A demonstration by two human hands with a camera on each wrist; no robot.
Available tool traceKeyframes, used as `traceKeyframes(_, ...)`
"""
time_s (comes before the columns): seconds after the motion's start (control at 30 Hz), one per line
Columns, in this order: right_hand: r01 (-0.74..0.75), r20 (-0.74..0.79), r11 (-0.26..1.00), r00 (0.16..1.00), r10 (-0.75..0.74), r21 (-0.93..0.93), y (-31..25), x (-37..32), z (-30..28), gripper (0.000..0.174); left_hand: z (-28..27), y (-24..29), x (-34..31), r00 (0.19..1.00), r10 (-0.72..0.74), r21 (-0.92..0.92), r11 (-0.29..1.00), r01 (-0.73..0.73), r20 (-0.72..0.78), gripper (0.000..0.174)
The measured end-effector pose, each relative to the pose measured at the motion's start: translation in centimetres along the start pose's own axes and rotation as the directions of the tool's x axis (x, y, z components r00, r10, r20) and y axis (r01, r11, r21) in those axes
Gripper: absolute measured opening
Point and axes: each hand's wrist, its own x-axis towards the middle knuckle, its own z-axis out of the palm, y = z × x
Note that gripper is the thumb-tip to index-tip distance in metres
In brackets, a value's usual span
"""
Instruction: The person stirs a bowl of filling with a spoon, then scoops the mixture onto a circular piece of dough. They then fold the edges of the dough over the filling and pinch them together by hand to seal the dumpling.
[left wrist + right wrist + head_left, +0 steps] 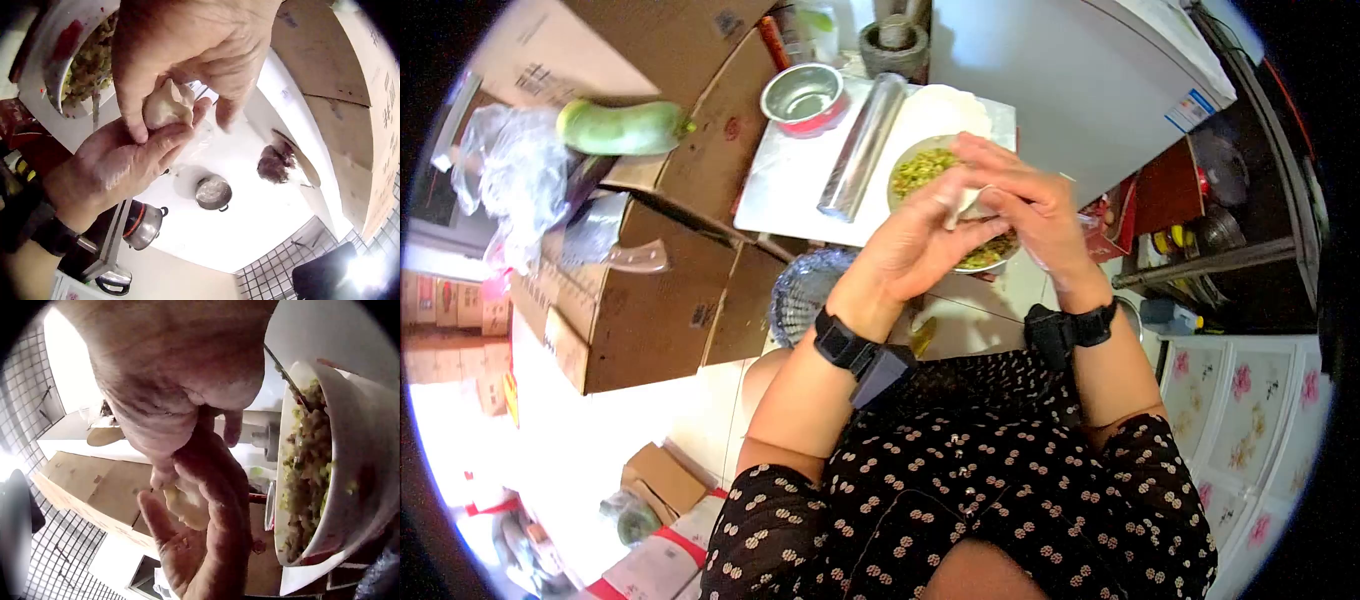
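Note:
A pale dough dumpling (169,105) with a pleated, pinched edge sits between both hands, above a white bowl (369,450) of chopped green and brown filling (922,170). My left hand (905,240) holds the dumpling from one side, its thumb against the dough. From the other side my right hand (1045,215) pinches it with thumb and fingers. In the right wrist view, part of the dumpling (190,506) shows between the fingers, the rest hidden. A thin utensil handle (284,375) leans out of the bowl.
On the white board (775,195) lie a shiny metal cylinder (862,145), round pale dough sheets (945,105) and a steel bowl (800,95). A stone mortar (893,55) stands behind. Cardboard boxes (650,300) at left carry a green gourd (620,128) and a cleaver (615,240).

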Motion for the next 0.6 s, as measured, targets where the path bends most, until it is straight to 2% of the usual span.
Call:
traceKeyframes(0.03,-0.002,-0.044,0.997,0.999,0.005,0.075,0.2,0.0,0.3,0.044,-0.1,0.2,-0.1,1.0,-0.017,0.052,0.999,0.017,0.013,0.059)
traceKeyframes(0.1,0.0,-0.133,0.976,0.991,0.029,0.217,0.2,0.0,1.1,0.062,-0.1,1.3,-0.2,0.998,0.059,0.219,0.974,-0.053,-0.02,0.051)
traceKeyframes(0.13,-0.021,-0.107,0.963,0.993,0.051,0.268,-0.9,0.2,0.9,0.082,-0.1,1.9,-0.1,0.995,0.094,0.301,0.95,-0.081,-0.029,0.047)
traceKeyframes(0.17,-0.037,-0.12,0.974,0.991,0.065,0.223,-1.1,0.2,0.5,0.081,-0.5,2.8,-0.2,0.975,0.167,0.306,0.945,-0.117,-0.143,0.049)
traceKeyframes(0.2,-0.054,-0.135,0.983,0.988,0.079,0.176,-1.1,0.1,-0.3,0.08,-1.1,4.2,-0.4,0.944,0.257,0.458,0.878,-0.137,-0.21,0.049)
traceKeyframes(0.3,-0.131,-0.265,0.989,0.953,0.144,0.068,-1.4,-0.3,-2.3,0.067,-3.5,8.3,-2.3,0.773,0.56,0.788,0.601,-0.131,-0.298,0.044)
traceKeyframes(0.37,-0.2,-0.354,0.98,0.917,0.184,-0.008,-1.7,-0.6,-4.5,0.06,-8.1,10.3,-3.3,0.661,0.709,0.95,0.311,0.018,-0.245,0.04)
traceKeyframes(0.4,-0.194,-0.436,0.981,0.885,0.161,-0.03,-2.4,-0.7,-4.8,0.047,-9.9,10.9,-3.7,0.634,0.719,0.953,0.282,0.105,-0.283,0.036)
traceKeyframes(0.43,-0.204,-0.449,0.978,0.878,0.167,-0.035,-2.6,-1.0,-5.6,0.045,-11.6,11.3,-4.1,0.605,0.73,0.948,0.254,0.192,-0.318,0.033)
traceKeyframes(0.5,-0.225,-0.473,0.973,0.863,0.177,-0.046,-2.4,-1.5,-7.6,0.04,-15.7,11.6,-4.9,0.62,0.775,0.893,-0.184,0.412,-0.126,0.033)
traceKeyframes(0.53,-0.247,-0.494,0.969,0.846,0.202,-0.027,-2.5,-1.6,-8.2,0.034,-16.1,11.4,-5.3,0.627,0.77,0.883,-0.207,0.42,-0.118,0.032)
traceKeyframes(0.6,-0.302,-0.496,0.953,0.833,0.246,-0.036,-2.1,-2.0,-9.4,0.033,-17.1,11.1,-6.1,0.653,0.751,0.866,-0.258,0.429,-0.1,0.03)
